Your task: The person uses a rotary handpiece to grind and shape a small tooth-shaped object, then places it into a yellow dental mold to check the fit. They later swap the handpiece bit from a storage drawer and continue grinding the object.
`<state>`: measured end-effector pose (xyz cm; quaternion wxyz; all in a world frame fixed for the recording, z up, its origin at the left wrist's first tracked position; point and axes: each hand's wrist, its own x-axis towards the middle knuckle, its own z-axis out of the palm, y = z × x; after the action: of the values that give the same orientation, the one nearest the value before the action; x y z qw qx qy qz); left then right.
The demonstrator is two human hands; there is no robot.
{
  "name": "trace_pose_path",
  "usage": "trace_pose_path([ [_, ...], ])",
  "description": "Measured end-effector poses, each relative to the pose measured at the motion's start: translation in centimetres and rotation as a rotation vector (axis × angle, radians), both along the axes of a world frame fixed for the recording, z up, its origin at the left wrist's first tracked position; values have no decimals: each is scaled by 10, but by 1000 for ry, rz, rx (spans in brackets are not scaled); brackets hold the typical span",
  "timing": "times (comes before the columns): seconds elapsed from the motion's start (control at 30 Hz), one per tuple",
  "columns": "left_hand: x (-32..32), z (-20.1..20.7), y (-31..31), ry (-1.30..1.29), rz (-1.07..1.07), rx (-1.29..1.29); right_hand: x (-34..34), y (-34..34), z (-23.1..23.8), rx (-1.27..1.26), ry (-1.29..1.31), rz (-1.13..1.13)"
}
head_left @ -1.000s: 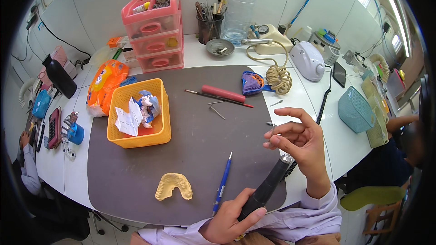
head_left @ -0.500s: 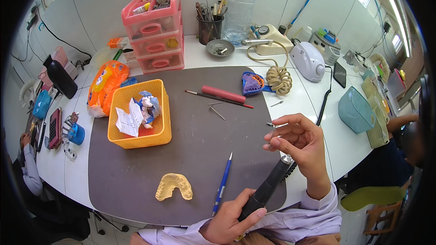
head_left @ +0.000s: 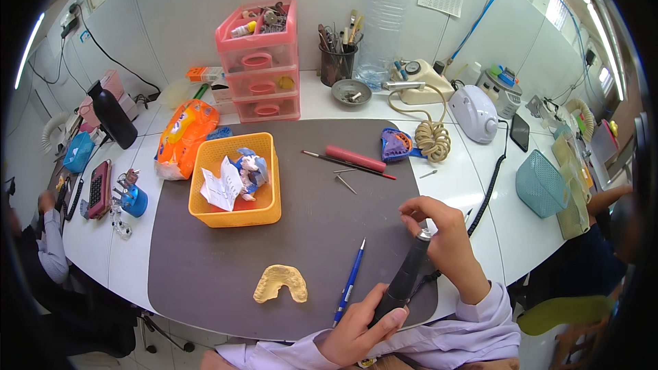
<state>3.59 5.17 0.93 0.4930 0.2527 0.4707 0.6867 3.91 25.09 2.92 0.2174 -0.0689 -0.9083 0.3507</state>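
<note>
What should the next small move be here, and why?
Perhaps have the right hand settle on the metal tip: its curled fingers are close beside that tip, while the left hand grips the black handpiece lower down. Whether the right hand holds anything is unclear.

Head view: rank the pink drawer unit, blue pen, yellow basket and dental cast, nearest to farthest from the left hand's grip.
From the left hand's grip:
1. Blue pen, just left and beyond.
2. Dental cast, farther left.
3. Yellow basket, left, beyond the cast.
4. Pink drawer unit, at the back, left.
</note>
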Motion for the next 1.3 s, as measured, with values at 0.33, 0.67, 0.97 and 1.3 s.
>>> trace_pose_path([
  [0.33, -14, 5, -23, 278, -70, 224, -21, 4, 60, 84, -42, 192],
  [0.67, -47, 36, -53, 279, -130, 295, -79, 37, 67, 237, -787, 496],
  [0.97, -67, 41, -74, 123, 9, 383, -130, 14, 176, 208, 233, 264],
  [1.3, -83, 40, -79, 100, 66, 352, -305, -42, 152, 709, 121, 353],
])
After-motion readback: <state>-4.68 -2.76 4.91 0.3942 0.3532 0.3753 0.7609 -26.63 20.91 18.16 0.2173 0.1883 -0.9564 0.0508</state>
